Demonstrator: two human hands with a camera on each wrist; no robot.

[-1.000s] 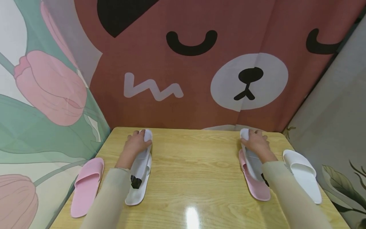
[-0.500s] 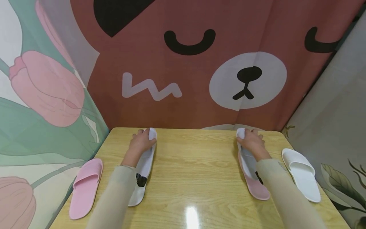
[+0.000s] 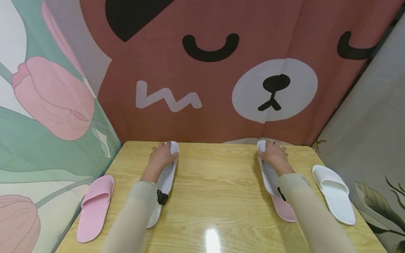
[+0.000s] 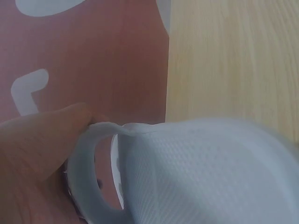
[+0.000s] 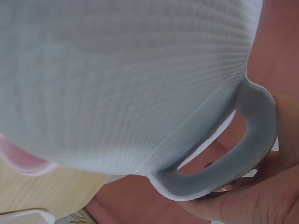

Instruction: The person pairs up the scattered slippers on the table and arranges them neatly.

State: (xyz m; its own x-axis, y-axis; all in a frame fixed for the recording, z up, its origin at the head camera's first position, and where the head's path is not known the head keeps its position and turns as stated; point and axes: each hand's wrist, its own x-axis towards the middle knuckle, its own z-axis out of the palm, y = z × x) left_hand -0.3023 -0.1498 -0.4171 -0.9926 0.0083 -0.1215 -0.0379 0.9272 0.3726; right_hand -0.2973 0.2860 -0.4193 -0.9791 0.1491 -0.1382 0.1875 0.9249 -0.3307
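Observation:
In the head view my left hand (image 3: 161, 157) grips a light grey slipper (image 3: 166, 179) by its strap end, at the table's far left. That slipper hangs over a white slipper (image 3: 154, 218), whose front is hidden. My right hand (image 3: 272, 154) grips another light grey slipper (image 3: 268, 179) the same way. Below it, a pink slipper (image 3: 285, 209) shows only its heel part. Both wrist views show the held slippers close up, with textured footbeds and looped straps; the thumbs lie at the straps. Most of the fingers are hidden.
A pink slipper (image 3: 95, 209) lies near the left edge of the wooden table (image 3: 218, 189). Near its right edge lies a white slipper (image 3: 333, 193). Printed curtains (image 3: 218, 88) hang behind and at both sides. Bare wood lies between the two hands.
My left hand has moved rightward with its grey slipper, and my right hand leftward with the other. They are closer together, and the grey slippers now cover different parts of those beneath.

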